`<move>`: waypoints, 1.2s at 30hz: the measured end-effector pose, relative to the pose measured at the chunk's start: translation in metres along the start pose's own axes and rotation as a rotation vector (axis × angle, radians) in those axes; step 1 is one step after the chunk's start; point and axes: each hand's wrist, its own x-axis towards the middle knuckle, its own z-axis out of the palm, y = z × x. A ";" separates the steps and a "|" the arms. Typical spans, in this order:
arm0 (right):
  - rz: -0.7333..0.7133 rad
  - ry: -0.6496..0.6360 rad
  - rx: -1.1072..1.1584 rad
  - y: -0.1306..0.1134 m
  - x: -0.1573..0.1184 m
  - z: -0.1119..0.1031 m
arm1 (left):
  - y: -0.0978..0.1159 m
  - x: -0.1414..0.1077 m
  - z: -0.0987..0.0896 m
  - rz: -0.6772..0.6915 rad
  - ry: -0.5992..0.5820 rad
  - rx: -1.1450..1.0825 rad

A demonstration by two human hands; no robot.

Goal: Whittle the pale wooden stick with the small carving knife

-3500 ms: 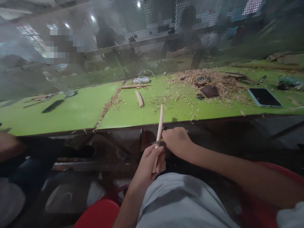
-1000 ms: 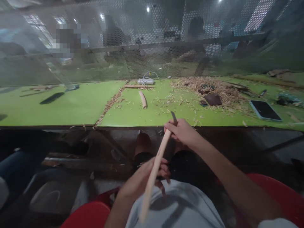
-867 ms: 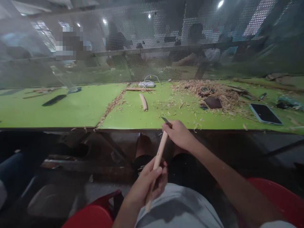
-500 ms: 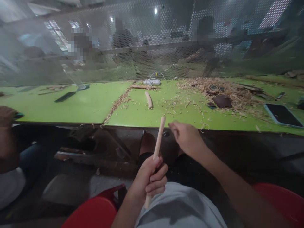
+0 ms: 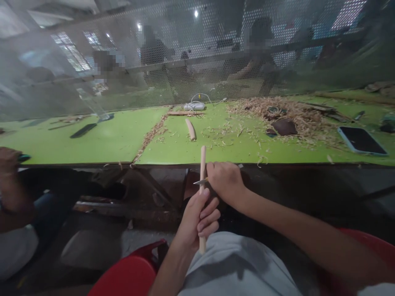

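Note:
My left hand (image 5: 202, 216) is wrapped round the lower part of a pale, smooth wooden stick (image 5: 203, 160), which stands nearly upright above my lap. In my right hand (image 5: 226, 181) is a small carving knife (image 5: 200, 181), its handle mostly hidden by the closed fingers. The short pointed blade lies across the stick just above my left thumb. Beyond my hands, a shorter curved piece of wood (image 5: 190, 130) rests on the green table (image 5: 175, 152).
Wood shavings (image 5: 308, 119) are heaped at the back right, around a dark brown piece (image 5: 284, 127). A phone (image 5: 362, 140) lies at the right. A white power strip (image 5: 194, 106) sits by the mesh screen (image 5: 185, 82). At far left is another person's hand (image 5: 9, 160).
My right hand has moved left and down, bringing the knife blade across the stick. My left hand has risen slightly, and the stick has tipped more upright.

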 end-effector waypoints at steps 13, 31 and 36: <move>0.129 -0.052 -0.015 0.034 0.032 0.007 | -0.012 -0.005 0.001 -0.198 0.017 -0.158; -0.089 -0.068 -0.002 0.016 0.007 0.011 | -0.004 0.010 0.004 -0.019 0.102 0.204; -0.096 -0.058 -0.007 0.015 0.015 0.011 | 0.000 0.011 0.005 0.007 0.139 0.267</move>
